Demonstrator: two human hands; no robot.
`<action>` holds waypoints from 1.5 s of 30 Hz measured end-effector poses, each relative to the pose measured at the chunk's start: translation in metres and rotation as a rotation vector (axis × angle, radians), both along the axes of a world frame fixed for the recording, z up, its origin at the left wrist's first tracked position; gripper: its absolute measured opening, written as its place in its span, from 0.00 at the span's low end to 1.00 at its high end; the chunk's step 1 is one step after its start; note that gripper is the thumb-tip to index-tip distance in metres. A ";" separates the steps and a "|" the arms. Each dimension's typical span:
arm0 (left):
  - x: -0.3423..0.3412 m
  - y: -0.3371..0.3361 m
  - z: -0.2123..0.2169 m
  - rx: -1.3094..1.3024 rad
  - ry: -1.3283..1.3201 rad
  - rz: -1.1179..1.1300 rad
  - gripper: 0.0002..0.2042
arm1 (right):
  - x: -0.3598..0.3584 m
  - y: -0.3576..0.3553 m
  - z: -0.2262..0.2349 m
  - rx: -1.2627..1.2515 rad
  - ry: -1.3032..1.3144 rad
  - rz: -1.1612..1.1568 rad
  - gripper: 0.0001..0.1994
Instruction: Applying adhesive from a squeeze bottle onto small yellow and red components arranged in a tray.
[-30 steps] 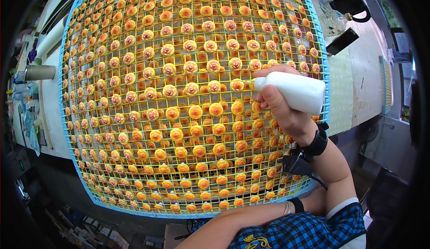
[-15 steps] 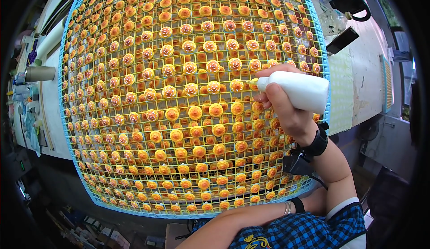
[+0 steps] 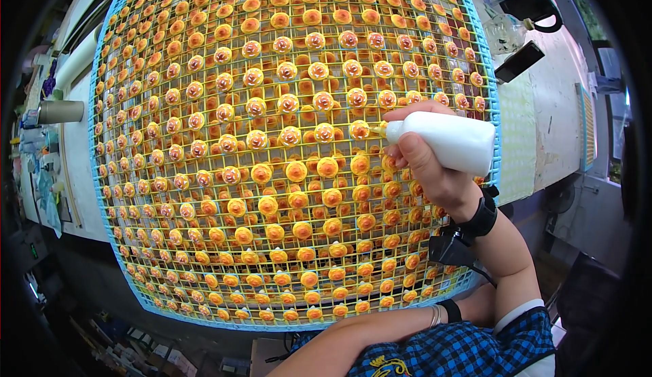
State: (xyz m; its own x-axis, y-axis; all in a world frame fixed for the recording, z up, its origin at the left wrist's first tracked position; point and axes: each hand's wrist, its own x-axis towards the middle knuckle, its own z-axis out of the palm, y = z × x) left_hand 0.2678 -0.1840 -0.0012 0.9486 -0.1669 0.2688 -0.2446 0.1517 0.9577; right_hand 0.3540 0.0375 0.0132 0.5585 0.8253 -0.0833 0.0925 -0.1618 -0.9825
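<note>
Yellow and blue, a big wire rack (image 3: pixel 272 327) fills the middle of the frame. Right of centre, the right hand (image 3: pixel 438 175) pinches a white bottle (image 3: pixel 454 141) in its fingers (image 3: pixel 415 150), pointing it left, just beside a little round orange piece (image 3: pixel 358 129). The left hand (image 3: pixel 477 305) is half hidden, lower right; I can't tell how its fingers are.

Clear bottle (image 3: pixel 504 35) beside black rectangular object (image 3: pixel 520 62)

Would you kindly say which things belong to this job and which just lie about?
In use: white squeeze bottle in the right hand; orange-yellow rosettes; blue-edged grid rack.
Apparently lying about: flat black object; clear plastic container; beige cylinder.
</note>
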 end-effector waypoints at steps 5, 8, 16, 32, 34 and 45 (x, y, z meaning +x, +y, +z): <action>0.000 0.004 0.001 -0.037 0.035 0.007 0.07 | 0.000 0.001 0.001 0.012 0.000 -0.022 0.06; 0.000 0.005 0.001 -0.025 0.054 -0.041 0.07 | 0.001 -0.001 0.000 0.022 -0.038 -0.017 0.06; 0.001 0.013 0.006 -0.068 0.155 -0.153 0.06 | 0.000 -0.001 0.001 0.001 -0.004 -0.005 0.05; 0.003 0.025 0.008 0.032 -0.016 -0.077 0.08 | -0.001 -0.001 0.001 0.033 0.009 -0.059 0.04; 0.004 0.034 0.012 0.048 0.007 -0.150 0.08 | -0.001 -0.001 0.002 0.021 0.011 -0.060 0.04; 0.001 0.016 0.006 0.024 0.033 -0.132 0.08 | -0.002 0.000 0.003 0.030 0.039 -0.083 0.04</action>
State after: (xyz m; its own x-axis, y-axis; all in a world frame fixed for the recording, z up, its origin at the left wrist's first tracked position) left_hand 0.2691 -0.1676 0.0045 0.9261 -0.2969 0.2326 -0.1927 0.1576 0.9685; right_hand 0.3515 0.0376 0.0157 0.6222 0.7785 -0.0825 0.0415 -0.1381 -0.9896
